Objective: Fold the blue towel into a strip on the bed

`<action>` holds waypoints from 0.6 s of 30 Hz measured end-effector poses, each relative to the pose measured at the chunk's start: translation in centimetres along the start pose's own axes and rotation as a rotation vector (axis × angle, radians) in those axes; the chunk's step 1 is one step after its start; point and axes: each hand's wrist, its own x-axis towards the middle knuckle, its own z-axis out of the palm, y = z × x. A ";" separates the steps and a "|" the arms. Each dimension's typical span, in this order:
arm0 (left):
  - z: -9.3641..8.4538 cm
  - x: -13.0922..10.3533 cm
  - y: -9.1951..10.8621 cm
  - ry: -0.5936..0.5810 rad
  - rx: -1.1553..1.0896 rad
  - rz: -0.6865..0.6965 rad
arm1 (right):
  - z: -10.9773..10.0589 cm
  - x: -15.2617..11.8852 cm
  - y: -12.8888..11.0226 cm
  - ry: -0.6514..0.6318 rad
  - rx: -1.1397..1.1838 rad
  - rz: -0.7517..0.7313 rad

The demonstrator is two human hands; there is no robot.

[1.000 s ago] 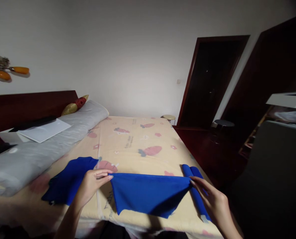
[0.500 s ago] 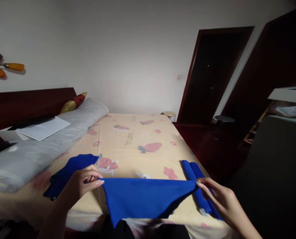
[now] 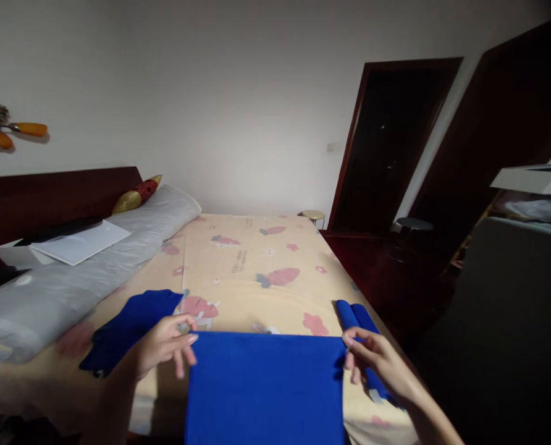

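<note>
A blue cloth [image 3: 266,389] hangs down between my hands, its upper edge stretched level above the near side of the bed. My left hand [image 3: 168,346] pinches its top left corner between thumb and finger. At the top right corner, my right hand [image 3: 377,355] pinches it the same way. The cloth's lower end runs out of view. Behind my left wrist, a crumpled blue cloth [image 3: 131,327] lies on the bed. Two blue rolls [image 3: 347,314] lie side by side beyond my right hand, which partly covers them.
The bed [image 3: 238,266] has a carrot-patterned sheet. A long grey pillow [image 3: 118,247] lies along the headboard [image 3: 57,191], with a white flat box [image 3: 81,241] on it. Two stools [image 3: 313,215] stand past the bed. A dark cabinet-like block [image 3: 507,321] rises at the right.
My right hand has moved left, closer to my left hand. The cloth, earlier hanging as a slanted triangle, now drops as a straight-sided panel.
</note>
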 end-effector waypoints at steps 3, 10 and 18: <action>-0.1 4.8 -0.3 0.123 -0.092 0.071 | 0.3 4.2 0.6 0.111 0.057 -0.040; -3.6 11.3 1.5 0.401 -0.079 0.441 | -1.5 10.0 -2.4 0.326 -0.028 -0.369; 2.0 12.2 -9.5 0.404 0.229 0.273 | 2.6 10.0 9.1 0.292 -0.130 -0.271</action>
